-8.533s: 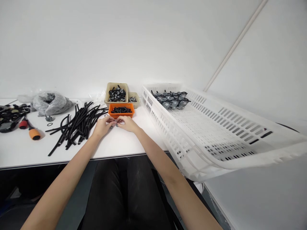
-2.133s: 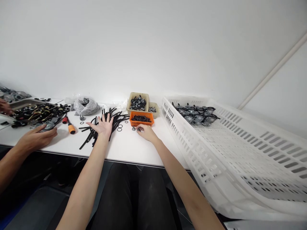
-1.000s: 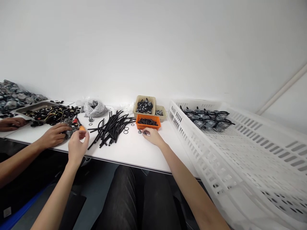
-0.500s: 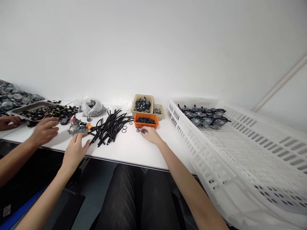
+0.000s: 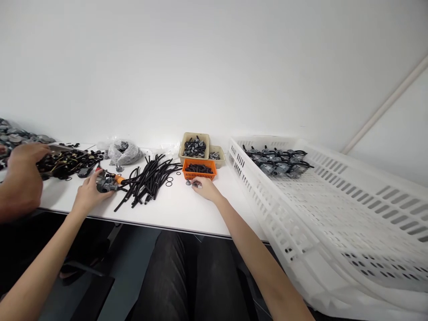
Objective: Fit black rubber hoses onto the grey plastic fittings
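My left hand is around the left side of a grey metal carburetor on the white table, thumb in front and fingers behind. Beside the carburetor lie an orange-handled tool and a heap of black rubber hoses. In front of the orange basket, my right hand pinches a small grey metal part, mostly covered by the fingers. Another small metal piece stands just left of those fingertips. Several black O-rings lie between the hoses and my right hand.
Behind the orange basket stand two cream bins of small parts. A large white crate with carburetors fills the right side. To the left, a co-worker's arm reaches over a metal tray of black parts.
My left hand has moved from just in front of the carburetor to around it. The co-worker's arm has reached farther over the tray. My right hand stays by the orange basket.
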